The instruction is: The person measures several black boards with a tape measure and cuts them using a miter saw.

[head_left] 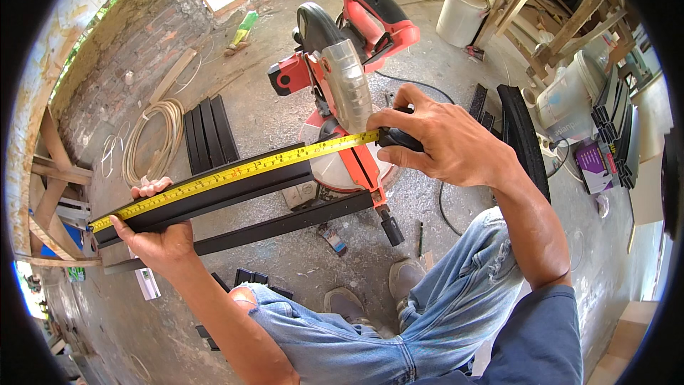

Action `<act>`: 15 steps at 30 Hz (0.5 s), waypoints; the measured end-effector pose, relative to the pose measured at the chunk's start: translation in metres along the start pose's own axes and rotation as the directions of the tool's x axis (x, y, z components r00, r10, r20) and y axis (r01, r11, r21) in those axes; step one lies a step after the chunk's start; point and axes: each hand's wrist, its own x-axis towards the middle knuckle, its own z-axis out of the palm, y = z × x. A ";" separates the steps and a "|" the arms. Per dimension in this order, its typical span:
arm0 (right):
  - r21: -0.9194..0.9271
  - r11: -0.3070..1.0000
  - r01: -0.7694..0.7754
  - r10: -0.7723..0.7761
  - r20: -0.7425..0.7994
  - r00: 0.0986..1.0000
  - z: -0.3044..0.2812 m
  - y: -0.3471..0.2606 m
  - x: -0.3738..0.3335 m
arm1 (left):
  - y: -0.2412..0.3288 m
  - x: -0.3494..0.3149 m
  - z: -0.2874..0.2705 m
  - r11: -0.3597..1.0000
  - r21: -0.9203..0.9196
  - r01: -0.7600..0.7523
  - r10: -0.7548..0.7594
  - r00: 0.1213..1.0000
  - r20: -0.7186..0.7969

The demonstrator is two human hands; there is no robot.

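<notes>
A yellow tape measure [235, 173] is drawn out along the top of a black profile bar [235, 200]. My left hand [158, 242] grips the bar near its left end, thumb by the end of the tape blade. In my right hand [445, 139] is the dark case of the tape measure, held past the bar's right end. Just beyond stands a red and black miter saw [345, 78], its clear blade guard above the round base. Nearer to me, a second black bar [285, 224] reaches to the red arm of the saw's base.
Several black strips [211, 133] lie on the concrete floor beside a coil of beige hose [153, 139]. A white bucket [462, 13] stands at the back, near stacked timber [527, 0]. To the right are a purple box [594, 165] and a bundle of dark profiles [616, 125].
</notes>
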 end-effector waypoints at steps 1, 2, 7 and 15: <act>0.000 1.000 -0.001 0.001 -0.001 1.000 -0.001 0.000 0.000 | 0.000 0.000 0.000 1.000 0.000 0.001 -0.001 1.000 0.001; -0.002 1.000 0.004 -0.004 -0.002 1.000 -0.001 -0.001 0.000 | 0.000 0.001 0.000 1.000 -0.002 0.000 0.000 1.000 -0.002; -0.001 1.000 0.004 -0.004 -0.002 1.000 -0.001 -0.001 -0.001 | -0.001 0.001 0.000 1.000 -0.017 0.007 -0.008 1.000 -0.016; -0.005 1.000 0.019 -0.019 -0.009 1.000 -0.001 0.001 -0.001 | 0.000 0.004 -0.004 1.000 -0.017 0.014 -0.013 1.000 0.018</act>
